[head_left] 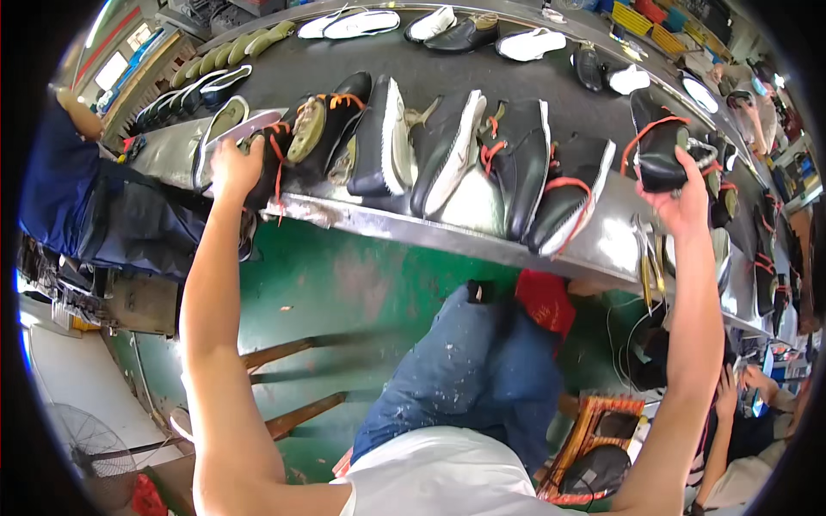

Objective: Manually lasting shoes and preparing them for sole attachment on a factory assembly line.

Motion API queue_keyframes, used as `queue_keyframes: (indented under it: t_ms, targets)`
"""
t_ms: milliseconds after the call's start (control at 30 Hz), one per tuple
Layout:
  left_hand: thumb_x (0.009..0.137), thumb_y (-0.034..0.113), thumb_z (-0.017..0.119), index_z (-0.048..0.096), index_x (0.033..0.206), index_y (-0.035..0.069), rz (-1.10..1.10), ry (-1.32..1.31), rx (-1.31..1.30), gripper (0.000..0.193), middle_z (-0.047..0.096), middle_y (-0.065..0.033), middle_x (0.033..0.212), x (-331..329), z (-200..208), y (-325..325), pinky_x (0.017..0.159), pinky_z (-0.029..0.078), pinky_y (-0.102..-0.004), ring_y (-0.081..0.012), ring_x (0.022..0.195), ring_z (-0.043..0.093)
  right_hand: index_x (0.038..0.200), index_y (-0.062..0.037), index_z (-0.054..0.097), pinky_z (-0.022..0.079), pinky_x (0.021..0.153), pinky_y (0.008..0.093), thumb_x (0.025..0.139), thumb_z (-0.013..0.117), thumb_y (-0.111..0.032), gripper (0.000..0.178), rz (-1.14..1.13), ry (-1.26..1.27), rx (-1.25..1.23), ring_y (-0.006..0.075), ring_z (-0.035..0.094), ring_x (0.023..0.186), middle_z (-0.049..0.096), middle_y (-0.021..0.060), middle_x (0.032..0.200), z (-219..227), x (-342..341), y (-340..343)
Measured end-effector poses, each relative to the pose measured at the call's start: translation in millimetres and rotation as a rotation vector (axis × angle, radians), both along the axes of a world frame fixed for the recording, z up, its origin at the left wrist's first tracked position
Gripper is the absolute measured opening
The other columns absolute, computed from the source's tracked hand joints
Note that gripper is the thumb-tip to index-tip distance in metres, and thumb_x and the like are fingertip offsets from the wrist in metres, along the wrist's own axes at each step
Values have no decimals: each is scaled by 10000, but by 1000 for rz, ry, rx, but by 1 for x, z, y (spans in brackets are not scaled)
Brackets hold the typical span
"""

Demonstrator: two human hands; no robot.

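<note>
At the left end of the bench, my left hand (236, 170) is closed at the edge of a black shoe with an orange lace (274, 168). A flat pale strip (249, 127) runs just beyond the fingers; I cannot tell whether it is that shoe's sole. Over on the right, my right hand (685, 199) grips a black shoe tied with orange cord (661, 155), thumb on its upper. Between my hands several black shoes with white soles lean in a row along the metal bench edge (413, 230), among them a black shoe (523, 163).
Farther back on the dark bench top (335, 53) stand white shoes (361, 24) and olive shoe pieces (232, 52). A person in dark blue clothing (60, 189) is close on the left. Pliers (645, 258) lie at the right edge. Wooden legs (301, 417) stand on the green floor.
</note>
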State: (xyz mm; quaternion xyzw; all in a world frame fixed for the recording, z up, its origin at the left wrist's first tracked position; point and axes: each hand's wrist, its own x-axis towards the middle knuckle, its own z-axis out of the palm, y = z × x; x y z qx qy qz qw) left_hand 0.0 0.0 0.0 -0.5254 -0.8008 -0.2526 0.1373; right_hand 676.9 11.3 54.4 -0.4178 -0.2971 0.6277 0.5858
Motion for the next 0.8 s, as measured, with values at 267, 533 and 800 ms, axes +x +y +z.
queue_keyframes:
  t_ms: [267,533,800]
  targets:
    - [726,367,806,631,1167,-61,-287,-365,-520,638,692,-181,1062,81,43,61,920,478,-356,-256,983,656,1184,0,625,484,897,487,835,728,-374,522,-511,-896,-212,332,649,1034,666,178,1127,-81,54,204]
    - [869,121,712,552,1255,-4,-428,-1303,-333,437,665,-83,1073,36,12,56,845,540,-329,-188,901,665,1243,61,560,436,1012,433,903,619,-427,598,-534,-1482,193,421,583,1158,622,296,1183,-72,19,151]
    - [794,263,807,305,1461,-10,-879,-1592,222,879,538,-220,1327,112,-3,-163,989,514,-436,-354,1197,567,1021,-39,657,520,679,304,924,656,-178,169,194,-1074,423,142,634,728,663,82,862,-74,-101,-167]
